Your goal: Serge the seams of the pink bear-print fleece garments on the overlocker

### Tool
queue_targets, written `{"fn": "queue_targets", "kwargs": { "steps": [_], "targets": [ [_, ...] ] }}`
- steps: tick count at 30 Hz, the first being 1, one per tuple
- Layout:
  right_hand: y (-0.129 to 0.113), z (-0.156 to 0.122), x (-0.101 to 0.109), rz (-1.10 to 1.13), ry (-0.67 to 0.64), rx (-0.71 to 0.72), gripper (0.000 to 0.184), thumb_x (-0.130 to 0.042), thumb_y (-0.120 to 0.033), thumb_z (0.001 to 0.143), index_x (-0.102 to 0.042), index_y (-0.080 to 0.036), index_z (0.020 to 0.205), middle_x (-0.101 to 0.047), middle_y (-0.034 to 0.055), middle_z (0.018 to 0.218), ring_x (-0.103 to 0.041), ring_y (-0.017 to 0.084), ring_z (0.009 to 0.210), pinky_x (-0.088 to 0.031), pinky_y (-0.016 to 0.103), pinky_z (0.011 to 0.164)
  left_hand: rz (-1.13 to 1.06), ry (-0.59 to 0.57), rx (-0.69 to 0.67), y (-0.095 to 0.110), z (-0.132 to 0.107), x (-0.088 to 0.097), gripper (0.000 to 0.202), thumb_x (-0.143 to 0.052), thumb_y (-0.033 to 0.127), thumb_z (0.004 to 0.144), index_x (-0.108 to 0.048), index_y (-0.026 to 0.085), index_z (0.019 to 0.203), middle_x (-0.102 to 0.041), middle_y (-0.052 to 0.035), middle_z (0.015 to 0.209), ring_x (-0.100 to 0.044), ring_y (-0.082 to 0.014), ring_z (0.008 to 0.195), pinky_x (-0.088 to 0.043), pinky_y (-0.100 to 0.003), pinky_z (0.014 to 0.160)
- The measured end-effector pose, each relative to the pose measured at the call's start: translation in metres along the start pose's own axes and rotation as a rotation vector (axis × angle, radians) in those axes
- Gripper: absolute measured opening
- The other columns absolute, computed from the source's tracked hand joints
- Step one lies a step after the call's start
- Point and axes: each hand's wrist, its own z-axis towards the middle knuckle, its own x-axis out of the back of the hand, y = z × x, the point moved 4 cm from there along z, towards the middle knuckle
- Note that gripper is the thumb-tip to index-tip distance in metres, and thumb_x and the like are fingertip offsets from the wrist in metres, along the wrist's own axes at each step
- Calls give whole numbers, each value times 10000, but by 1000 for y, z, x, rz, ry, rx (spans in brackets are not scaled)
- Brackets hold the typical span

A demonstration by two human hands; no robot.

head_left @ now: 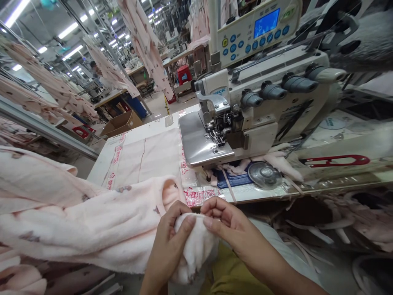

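A long piece of fluffy pale pink fabric (92, 217) with small dark prints lies across the near edge of the sewing table and runs off to the left. My left hand (167, 246) grips its bunched end from below, thumb on top. My right hand (227, 223) pinches the same end from the right, fingers curled on the fabric's edge. Both hands sit close together just in front of the table edge. Beyond them stands the white overlock sewing machine (245, 119) with its steel plate (196, 141).
Red thread snips (334, 160) lie on the table at right. Pink fabric scraps (282, 162) lie under the machine. A control panel (254, 30) stands behind it. Pink garments (144, 41) hang overhead. A cardboard box (121, 123) sits on the floor; a person works far back.
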Motion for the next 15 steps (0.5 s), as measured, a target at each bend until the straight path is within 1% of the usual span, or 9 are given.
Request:
{"fn": "queue_targets", "kwargs": {
  "steps": [2, 4, 6, 8, 11, 13, 15],
  "targets": [
    [0, -1, 1, 18, 14, 12, 300, -685, -427, 697, -525, -190, 788, -510, -14, 737, -457, 129, 698, -368, 222, 627, -56, 37, 21, -2, -1, 1, 299, -526, 460, 810, -518, 168, 745, -499, 5, 686, -443, -122, 640, -361, -195, 571],
    [0, -2, 1, 38, 22, 19, 301, -685, -429, 702, -518, -191, 780, -506, -17, 726, -450, 122, 679, -367, 217, 619, -94, 106, 31, -4, -3, 3, 254, -550, 432, 801, -530, 179, 816, -536, -1, 727, -468, -125, 645, -373, -193, 569],
    [0, -1, 1, 44, 32, 25, 311, -687, -439, 702, -512, -193, 775, -505, -21, 716, -447, 118, 660, -369, 216, 611, -72, 178, -17, -4, -5, 5, 205, -558, 386, 802, -556, 185, 846, -570, -16, 768, -506, -138, 686, -399, -199, 609],
    [-1, 0, 1, 16, 54, 34, 327, -688, -458, 695, -507, -195, 764, -496, -23, 697, -441, 118, 639, -365, 222, 594, -20, 203, -92, -1, -7, 5, 175, -529, 339, 816, -601, 182, 789, -590, -29, 763, -535, -154, 727, -420, -208, 655],
    [-2, 1, 1, -29, 90, 39, 349, -686, -484, 683, -505, -194, 752, -478, -30, 659, -421, 116, 606, -349, 225, 566, 30, 235, -141, 3, -10, 4, 188, -519, 281, 798, -651, 182, 709, -618, -33, 731, -565, -168, 746, -440, -222, 685],
    [-2, 0, 0, -50, 97, 36, 350, -677, -491, 681, -501, -195, 745, -470, -33, 644, -415, 117, 596, -343, 225, 553, 51, 299, -149, 5, -12, 3, 150, -559, 270, 765, -679, 191, 721, -645, -31, 739, -584, -173, 751, -451, -228, 690],
    [-2, -1, -3, -82, 93, 51, 330, -656, -483, 694, -500, -197, 740, -474, -28, 651, -430, 126, 616, -349, 229, 561, 65, 357, -186, 8, -13, 1, 100, -627, 273, 717, -694, 200, 708, -660, -25, 718, -596, -170, 716, -460, -228, 665]
  ]
}}
